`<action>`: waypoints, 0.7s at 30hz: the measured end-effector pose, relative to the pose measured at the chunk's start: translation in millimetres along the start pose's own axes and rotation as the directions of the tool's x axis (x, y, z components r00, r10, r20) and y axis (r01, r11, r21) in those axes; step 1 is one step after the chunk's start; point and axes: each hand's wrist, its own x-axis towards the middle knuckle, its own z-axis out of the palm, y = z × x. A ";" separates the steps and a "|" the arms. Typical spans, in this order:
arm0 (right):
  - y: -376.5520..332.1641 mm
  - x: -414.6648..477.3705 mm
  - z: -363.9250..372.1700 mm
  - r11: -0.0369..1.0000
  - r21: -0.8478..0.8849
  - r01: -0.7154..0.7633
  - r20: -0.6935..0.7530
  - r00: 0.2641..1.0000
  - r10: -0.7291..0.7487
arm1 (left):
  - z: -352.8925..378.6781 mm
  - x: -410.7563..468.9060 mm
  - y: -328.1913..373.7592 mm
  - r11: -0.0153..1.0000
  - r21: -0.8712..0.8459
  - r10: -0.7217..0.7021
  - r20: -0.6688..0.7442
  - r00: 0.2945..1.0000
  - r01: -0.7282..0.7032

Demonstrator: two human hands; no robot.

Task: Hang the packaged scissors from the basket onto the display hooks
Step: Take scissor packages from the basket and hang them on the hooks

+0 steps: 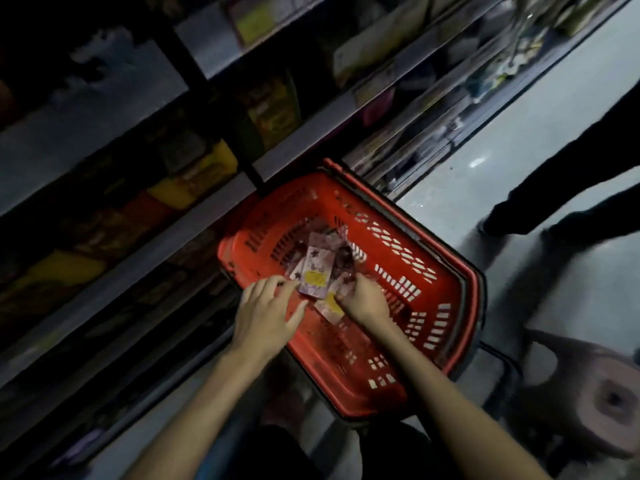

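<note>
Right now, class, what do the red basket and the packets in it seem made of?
Red basket: likely moulded plastic, matte, with slotted walls. Packets: probably printed card, flat, purple with yellow labels; blur leaves any film unclear.

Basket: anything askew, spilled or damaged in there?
Only the packaged scissors: they lie in a loose, overlapping heap at mixed angles in the red basket, not stacked. None shows outside it. The left hand touches the top pack; the right hand grips into the heap. Damage is too blurred to judge.
</note>
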 end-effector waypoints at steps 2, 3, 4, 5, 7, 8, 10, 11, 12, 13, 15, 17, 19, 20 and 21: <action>6.3 38.4 18.3 0.997 -0.051 -0.065 0.001 0.998 0.065 | 13.2 10.6 -11.6 1.000 0.011 0.024 0.020 1.000 -0.024; 10.5 56.6 26.6 0.994 -0.062 -0.088 -0.021 0.996 0.087 | 18.3 14.8 -15.9 0.999 0.010 0.038 0.024 0.999 -0.038; 14.0 73.1 35.1 0.993 -0.059 -0.101 -0.057 0.994 0.098 | 22.4 17.4 -19.4 0.998 0.005 0.055 0.028 0.998 -0.055; 16.4 87.9 43.4 0.993 -0.061 -0.105 -0.095 0.991 0.099 | 25.0 18.9 -21.2 0.998 -0.004 0.069 0.031 0.997 -0.068; 16.8 113.5 57.9 0.989 -0.083 -0.124 -0.158 0.981 0.110 | 26.8 18.8 -21.8 0.996 -0.024 0.085 0.018 0.996 -0.084; 17.3 123.4 66.1 0.985 -0.095 -0.147 -0.185 0.974 0.128 | 27.0 18.3 -21.6 0.995 -0.034 0.095 0.006 0.995 -0.094; 18.5 137.0 78.5 0.975 -0.119 -0.190 -0.202 0.966 0.163 | 27.8 18.9 -21.3 0.993 -0.053 0.104 -0.009 0.995 -0.104; 19.9 140.4 85.3 0.969 -0.124 -0.212 -0.195 0.963 0.185 | 27.8 19.6 -21.5 0.993 -0.056 0.102 -0.006 0.995 -0.102; 20.1 143.2 90.5 0.968 -0.119 -0.222 -0.214 0.958 0.193 | 28.4 20.7 -21.6 0.994 -0.053 0.096 -0.001 0.995 -0.096; 20.9 145.0 92.9 0.968 -0.115 -0.224 -0.269 0.945 0.187 | 28.9 22.0 -21.2 0.995 -0.050 0.086 0.008 0.996 -0.086; 23.9 148.9 95.2 0.952 -0.152 -0.264 -0.259 0.941 0.220 | 29.1 22.9 -20.1 0.996 -0.048 0.076 0.028 0.997 -0.074; 29.8 154.5 95.4 0.950 -0.130 -0.283 -0.117 0.956 0.269 | 29.0 23.0 -20.3 0.997 -0.050 0.069 0.038 0.997 -0.067; 33.8 158.1 92.3 0.961 -0.066 -0.268 -0.097 0.960 0.261 | 28.6 23.0 -20.4 0.996 -0.060 0.064 0.041 0.997 -0.062; 37.5 159.0 93.9 0.966 -0.034 -0.257 -0.111 0.961 0.252 | 28.3 22.7 -20.1 0.996 -0.061 0.062 0.041 0.997 -0.059; 36.1 155.5 90.5 0.973 -0.002 -0.231 -0.119 0.966 0.229 | 28.1 23.2 -19.9 0.997 -0.058 0.058 0.043 0.997 -0.056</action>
